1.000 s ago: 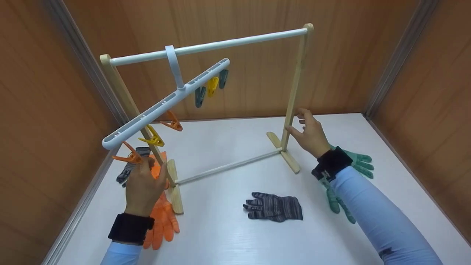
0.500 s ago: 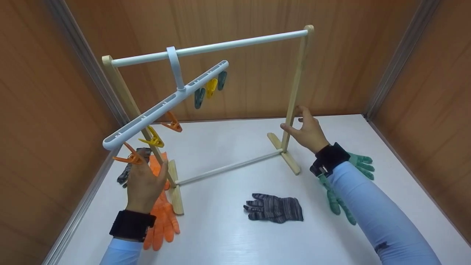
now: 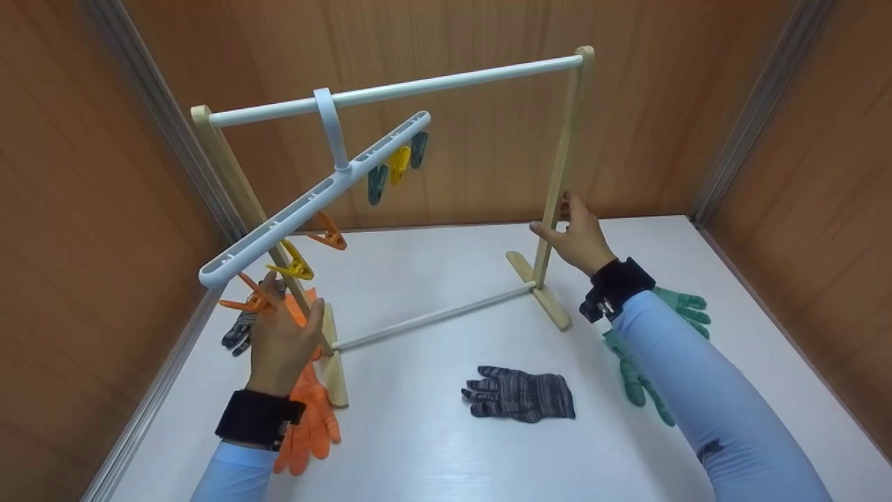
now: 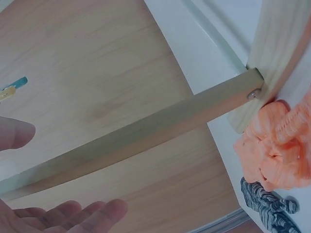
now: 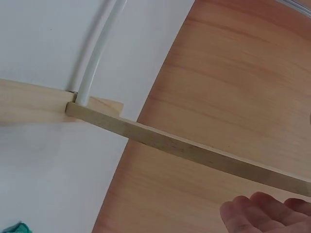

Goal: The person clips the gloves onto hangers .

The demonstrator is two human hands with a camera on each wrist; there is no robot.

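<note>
From the head view, both hands are spread and held apart, the left hand (image 3: pixel 282 341) beside the left post (image 3: pixel 261 223) of the wooden rack (image 3: pixel 390 90) and the right hand (image 3: pixel 575 240) at its right post (image 3: pixel 557 174), seemingly to steady the rack standing on the white surface (image 3: pixel 432 446). The left wrist view shows relaxed fingers (image 4: pixel 73 213) just under the post (image 4: pixel 146 136), not gripping, with an orange glove (image 4: pixel 277 155) by the foot. In the right wrist view the fingertips (image 5: pixel 262 213) lie just below the post (image 5: pixel 194 148); whether they touch it is unclear.
</note>
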